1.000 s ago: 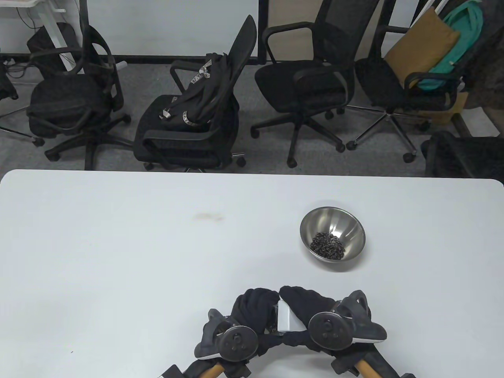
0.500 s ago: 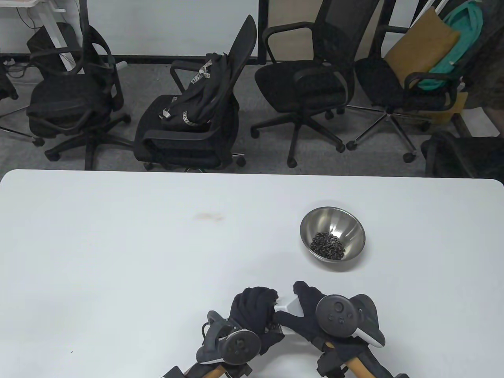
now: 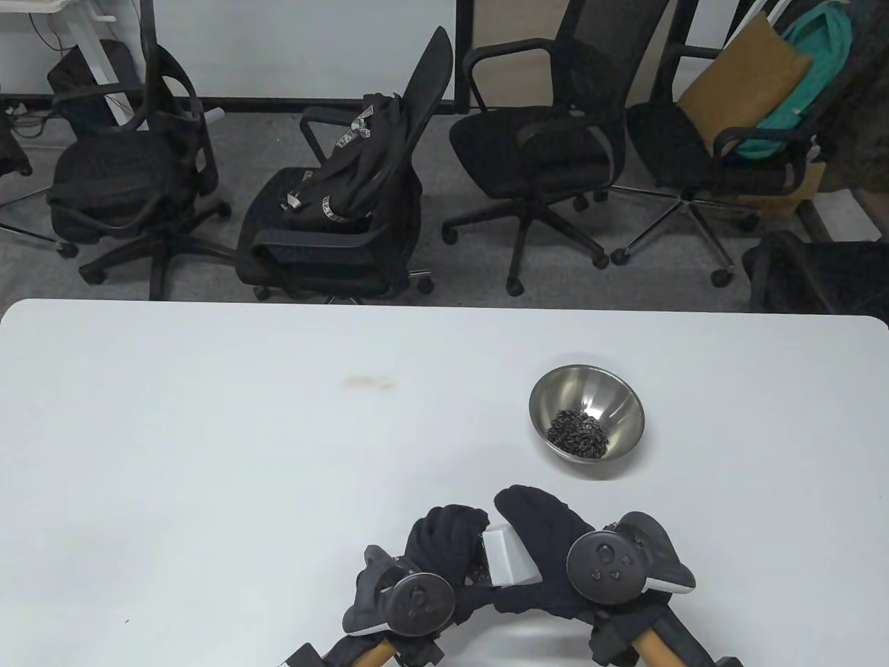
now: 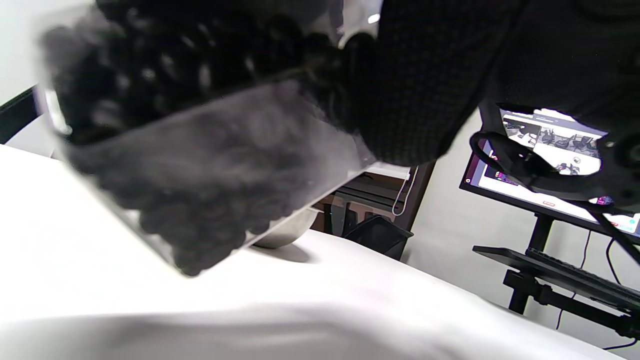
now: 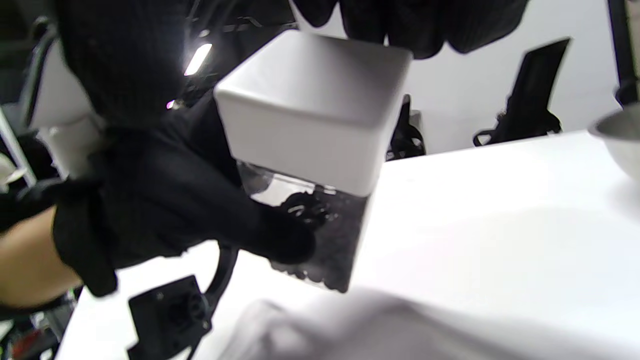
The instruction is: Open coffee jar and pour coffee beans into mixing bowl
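Coffee jar [image 3: 501,561]: a clear square container with beans visible inside, held tilted and lifted off the desk [image 3: 208,431] near its front edge, between the two hands. White lid [image 5: 312,107]: seated on the jar body in the right wrist view, no gap evident.

Left hand [image 3: 444,545]: wrapped around the clear body of the jar and gripping it. Right hand [image 3: 542,549]: fingers draped over the lid from above and gripping it; whether it is turning, pulling or pressing cannot be told.

Mixing bowl [image 3: 587,411]: steel, standing on the desk well apart from the jar, farther back and to the right. Coffee beans [image 3: 576,434] already lie in its bottom.

Assessment: beans in the bowl suggest at least one pour is done. The jar holds a remainder and is capped. If more is to be poured, the lid must come off and the jar be carried to the bowl.
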Demonstrator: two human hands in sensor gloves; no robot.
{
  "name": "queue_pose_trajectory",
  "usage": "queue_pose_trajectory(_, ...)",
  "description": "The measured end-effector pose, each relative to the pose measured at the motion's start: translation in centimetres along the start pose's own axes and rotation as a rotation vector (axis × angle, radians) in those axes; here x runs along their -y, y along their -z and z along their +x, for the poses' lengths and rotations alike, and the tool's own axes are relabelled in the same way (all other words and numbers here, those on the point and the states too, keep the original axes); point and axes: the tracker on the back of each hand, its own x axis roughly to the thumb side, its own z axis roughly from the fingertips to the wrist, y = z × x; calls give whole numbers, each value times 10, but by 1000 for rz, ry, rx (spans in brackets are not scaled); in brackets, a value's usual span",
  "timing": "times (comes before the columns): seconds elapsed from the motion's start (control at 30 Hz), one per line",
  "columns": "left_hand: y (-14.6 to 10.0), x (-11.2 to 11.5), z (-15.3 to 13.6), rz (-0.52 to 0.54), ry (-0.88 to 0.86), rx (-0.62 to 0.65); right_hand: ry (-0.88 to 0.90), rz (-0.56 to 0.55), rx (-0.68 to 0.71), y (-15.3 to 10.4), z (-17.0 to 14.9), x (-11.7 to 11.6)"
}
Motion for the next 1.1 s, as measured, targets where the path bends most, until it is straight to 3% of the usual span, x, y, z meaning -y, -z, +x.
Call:
queue_pose_trajectory(0.23, 0, 1, 1, -8, -1, 22, -176, 20, 5, 3, 7, -9)
queue_pose_trajectory(0.47, 0, 0, 3, 13, 12, 29, -130, -35, -22, 2, 4, -4)
queue_pose_trajectory(0.9, -2, 0, 10, 49, 110, 25, 54, -146, -267, 1, -7, -7)
queue_pose_trajectory(1.1, -2, -1, 15, 48, 176, 27, 125, -177, -319, 1, -10, -11)
